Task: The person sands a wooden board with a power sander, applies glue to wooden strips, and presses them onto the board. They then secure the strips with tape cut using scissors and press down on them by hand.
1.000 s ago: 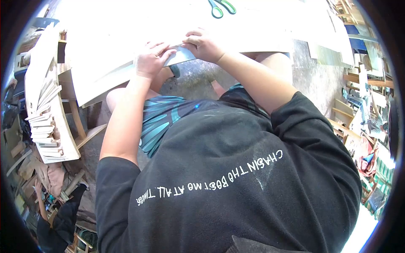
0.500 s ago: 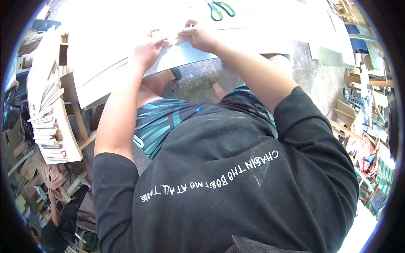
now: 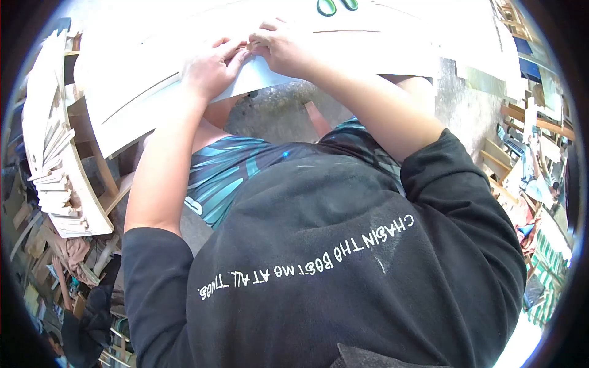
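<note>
Both my hands are over the white work surface (image 3: 147, 55), close to its near edge. My left hand (image 3: 215, 66) has its thumb and fingers pinched together. My right hand (image 3: 283, 50) is closed too, its fingertips meeting those of the left. Something small may be between the fingertips, but glare and the fingers hide what it is. A thin dark strip or line (image 3: 346, 30) shows on the surface right of my right hand. Scissors with green and black handles (image 3: 326, 7) lie beyond it, cut off by the top of the view.
At the left, several thin pale strips (image 3: 52, 178) are stacked on a board (image 3: 86, 211). Wooden pieces (image 3: 540, 122) and other clutter fill the right side. A person in dark clothing (image 3: 89, 325) is at the lower left. Concrete floor (image 3: 270, 116) shows below the surface's edge.
My hands have come closer together, the fingertips now meeting. The view has shifted, so the scissors sit higher and are more cut off. The person at lower left shows more.
</note>
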`<state>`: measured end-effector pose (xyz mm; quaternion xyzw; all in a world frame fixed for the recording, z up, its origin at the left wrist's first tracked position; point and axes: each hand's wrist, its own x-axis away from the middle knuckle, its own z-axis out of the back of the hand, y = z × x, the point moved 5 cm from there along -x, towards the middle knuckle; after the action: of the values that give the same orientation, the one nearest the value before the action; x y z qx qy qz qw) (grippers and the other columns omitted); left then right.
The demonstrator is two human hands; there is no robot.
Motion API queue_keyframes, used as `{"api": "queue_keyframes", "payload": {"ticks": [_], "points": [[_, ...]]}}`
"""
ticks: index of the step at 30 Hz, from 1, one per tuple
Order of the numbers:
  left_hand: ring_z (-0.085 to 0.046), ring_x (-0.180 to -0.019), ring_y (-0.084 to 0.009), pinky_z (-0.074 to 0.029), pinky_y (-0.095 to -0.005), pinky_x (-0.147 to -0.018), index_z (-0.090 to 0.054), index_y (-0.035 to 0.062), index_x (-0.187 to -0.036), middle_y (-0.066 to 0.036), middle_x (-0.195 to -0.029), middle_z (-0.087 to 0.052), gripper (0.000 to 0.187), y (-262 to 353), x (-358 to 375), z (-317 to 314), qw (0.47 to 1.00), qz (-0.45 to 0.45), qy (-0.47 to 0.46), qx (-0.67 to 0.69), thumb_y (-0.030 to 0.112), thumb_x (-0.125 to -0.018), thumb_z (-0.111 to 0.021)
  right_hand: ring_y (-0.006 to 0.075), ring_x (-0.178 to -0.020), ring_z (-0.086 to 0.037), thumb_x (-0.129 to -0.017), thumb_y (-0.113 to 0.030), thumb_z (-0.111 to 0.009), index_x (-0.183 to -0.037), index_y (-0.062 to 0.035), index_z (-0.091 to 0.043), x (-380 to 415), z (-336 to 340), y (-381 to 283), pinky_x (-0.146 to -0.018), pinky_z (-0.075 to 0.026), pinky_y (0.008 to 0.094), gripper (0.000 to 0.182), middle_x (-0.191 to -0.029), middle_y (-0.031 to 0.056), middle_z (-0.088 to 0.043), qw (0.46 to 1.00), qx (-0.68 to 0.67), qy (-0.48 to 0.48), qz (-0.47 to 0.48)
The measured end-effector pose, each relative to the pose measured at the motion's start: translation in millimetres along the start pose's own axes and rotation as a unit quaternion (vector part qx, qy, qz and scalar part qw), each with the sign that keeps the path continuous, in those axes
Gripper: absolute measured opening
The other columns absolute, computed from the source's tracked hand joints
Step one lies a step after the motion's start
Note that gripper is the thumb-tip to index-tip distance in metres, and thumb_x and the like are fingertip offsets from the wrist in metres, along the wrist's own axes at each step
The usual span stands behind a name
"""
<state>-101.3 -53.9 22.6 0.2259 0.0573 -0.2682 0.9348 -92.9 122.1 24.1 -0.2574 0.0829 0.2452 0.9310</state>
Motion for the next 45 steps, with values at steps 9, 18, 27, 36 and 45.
{"api": "queue_keyframes", "payload": {"ticks": [9, 18, 27, 36, 45], "points": [[-0.075, -0.083, -0.0265, -0.061, -0.0395, -0.071, -0.078, 0.0246, -0.118, 0.001, -0.105, -0.075, 0.029, 8.5, -4.6, 4.9, 0.998, 0.013, -0.043, 0.035, 0.043, -0.099, -0.068, 0.0304, -0.104, -0.066, -0.091, -0.015, -0.075, -0.107, -0.0086, -0.076, 4.7, 1.8, -1.4, -0.09, -0.054, 0.0423, 0.018, -0.106, 0.0093, -0.072, 1.0, 0.003, 0.013, -0.007], [-0.072, -0.112, -0.0254, -0.061, -0.0391, -0.089, -0.08, 0.0217, -0.12, -0.006, -0.107, -0.079, 0.029, 2.1, -2.2, -3.7, 0.996, 0.043, -0.067, 0.04, 0.038, -0.097, -0.072, 0.0318, -0.104, -0.066, -0.086, -0.01, -0.075, -0.102, -0.0091, -0.078, 0.9, 0.8, 1.6, -0.09, -0.054, 0.0428, 0.016, -0.1, 0.0094, -0.073, 0.994, -0.082, -0.004, -0.072], [-0.072, -0.096, -0.0317, -0.057, -0.0445, -0.086, -0.078, 0.0185, -0.118, -0.008, -0.107, -0.074, 0.035, 2.5, -7.9, 2.5, 0.994, 0.049, -0.082, 0.055, 0.044, -0.095, -0.072, 0.0362, -0.114, -0.065, -0.091, -0.017, -0.073, -0.114, -0.0076, -0.075, -2.0, -4.1, 1.6, -0.096, -0.053, 0.0472, 0.025, -0.115, 0.0148, -0.072, 0.975, -0.107, -0.093, -0.17], [-0.07, -0.095, -0.037, -0.053, -0.048, -0.087, -0.078, 0.0052, -0.107, -0.017, -0.095, -0.075, 0.044, 0.4, 48.5, 55.9, 0.977, 0.105, 0.182, 0.031, 0.039, -0.08, -0.087, 0.0398, -0.133, -0.054, -0.087, -0.015, -0.078, -0.132, -0.006, -0.067, 71.4, 61.4, 14.3, -0.115, -0.044, 0.0483, 0.047, -0.137, 0.02, -0.062, 0.989, -0.062, 0.082, -0.106], [-0.068, -0.099, -0.0364, -0.052, -0.0479, -0.094, -0.076, 0.0031, -0.102, -0.015, -0.098, -0.075, 0.024, -81.2, 120.0, 119.2, 0.934, 0.199, 0.286, -0.083, 0.021, -0.086, -0.082, 0.0347, -0.118, -0.064, -0.086, -0.014, -0.078, -0.122, -0.0064, -0.073, 116.4, 125.8, 108.9, -0.105, -0.051, 0.0437, 0.036, -0.122, 0.0183, -0.07, 0.925, -0.004, 0.278, -0.259]]}}
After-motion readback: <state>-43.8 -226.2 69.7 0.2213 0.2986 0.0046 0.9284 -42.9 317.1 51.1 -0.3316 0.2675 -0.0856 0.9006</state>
